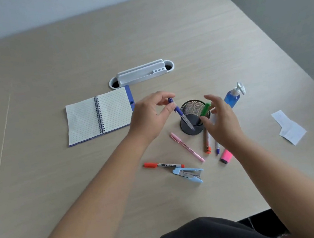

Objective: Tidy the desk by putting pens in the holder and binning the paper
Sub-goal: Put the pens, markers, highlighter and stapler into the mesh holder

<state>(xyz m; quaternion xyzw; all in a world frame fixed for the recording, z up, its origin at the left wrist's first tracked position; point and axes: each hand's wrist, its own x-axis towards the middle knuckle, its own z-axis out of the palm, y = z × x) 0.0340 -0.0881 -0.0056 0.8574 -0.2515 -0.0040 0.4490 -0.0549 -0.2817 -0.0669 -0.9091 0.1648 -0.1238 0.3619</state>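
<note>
- Our left hand (148, 114) pinches the top of a blue pen (180, 113), whose tip reaches down into the black mesh holder (193, 117) at the middle of the table (160, 28).
- Our right hand (223, 122) hovers beside the holder with fingers spread apart, just next to a green marker (204, 110) leaning inside it.
- A pink pen (186, 147), a red marker (163, 165), an orange-capped pen (206, 142) and a pink highlighter (226, 156) lie loose before the holder.
- The folded paper (289, 127) lies well apart at the right.
- An open notebook (99, 118) lies left of the holder.
</note>
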